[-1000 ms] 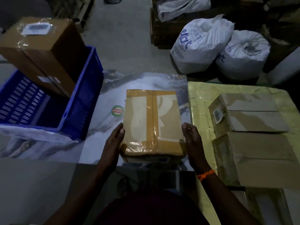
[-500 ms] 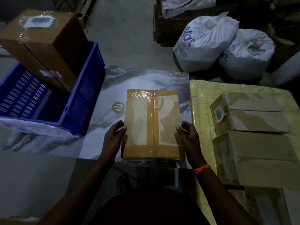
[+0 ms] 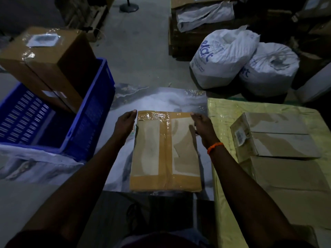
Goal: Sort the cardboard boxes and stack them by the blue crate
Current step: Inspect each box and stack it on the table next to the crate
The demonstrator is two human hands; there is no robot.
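Note:
A flat cardboard box (image 3: 165, 153) wrapped in brown tape lies on the marbled sheet (image 3: 161, 99) in the middle. My left hand (image 3: 125, 125) rests with straight fingers against the box's far left edge. At the far right corner my right hand (image 3: 203, 127) grips the box, fingers curled over its edge. The blue crate (image 3: 93, 111) stands to the left, apart from the box. A large cardboard box (image 3: 48, 63) leans tilted inside the crate.
Two more cardboard boxes (image 3: 275, 135) (image 3: 290, 185) sit on a yellow wrapped surface (image 3: 223, 111) at the right. Two white sacks (image 3: 220, 58) (image 3: 270, 68) lie on the floor beyond. Dark stacked goods (image 3: 202, 18) fill the back right.
The box was lifted at its near end, then laid flat on the sheet. Both hands slid from the near corners to the far corners.

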